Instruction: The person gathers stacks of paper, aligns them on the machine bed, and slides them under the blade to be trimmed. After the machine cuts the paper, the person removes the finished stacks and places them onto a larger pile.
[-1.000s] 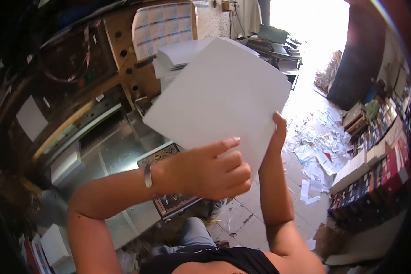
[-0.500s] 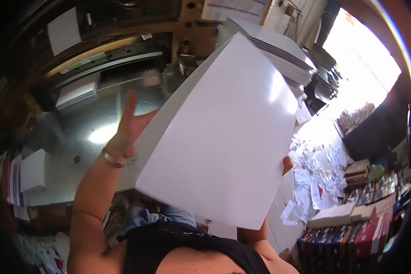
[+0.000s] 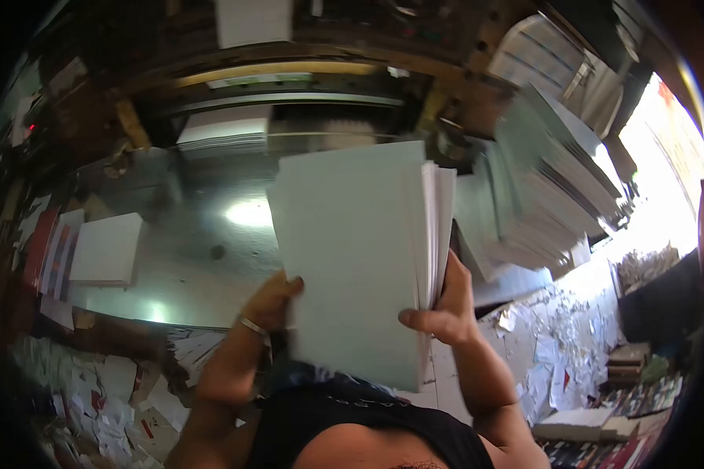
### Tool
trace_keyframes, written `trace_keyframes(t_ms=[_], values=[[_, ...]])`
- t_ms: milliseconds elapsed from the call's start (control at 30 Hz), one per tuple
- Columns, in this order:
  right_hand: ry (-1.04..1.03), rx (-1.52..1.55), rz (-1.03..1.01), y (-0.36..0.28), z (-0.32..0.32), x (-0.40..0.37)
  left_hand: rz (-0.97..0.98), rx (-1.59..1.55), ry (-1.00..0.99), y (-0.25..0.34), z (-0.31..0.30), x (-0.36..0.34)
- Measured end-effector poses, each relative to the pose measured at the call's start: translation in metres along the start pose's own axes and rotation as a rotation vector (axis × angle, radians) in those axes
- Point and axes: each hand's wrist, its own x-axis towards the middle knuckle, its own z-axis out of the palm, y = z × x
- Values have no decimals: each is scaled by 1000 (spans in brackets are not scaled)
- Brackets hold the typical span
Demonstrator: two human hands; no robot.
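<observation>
Holding paper stack [image 3: 356,258] | pale, blank, rectangular | slightly fanned along one side

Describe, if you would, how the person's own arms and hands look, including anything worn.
The left hand and right hand are ungloved, with no sleeves above them. A narrow silvery band circles the left wrist; none shows on the right. The black top is sleeveless, with pale lettering too small to read.

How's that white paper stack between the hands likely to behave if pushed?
The paper stack is probably heavy for its size: it's thick, with left hand and right hand both holding it. Its layers may slip apart, since they sit unevenly along the right side. Overall it seems fairly stiff, showing no obvious sag.
</observation>
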Motion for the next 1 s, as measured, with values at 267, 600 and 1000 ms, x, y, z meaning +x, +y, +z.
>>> trace_keyframes(t_ms=[267,600,1000], values=[[-612,-750,-228,-107,130,113,527,641,831,-4,-51,-43],[-923,-945,-257,-86,221,192,643,999,939,90,-101,-107],[-651,-817,-388,-65,211,179,548,682,529,150,-87,-95]])
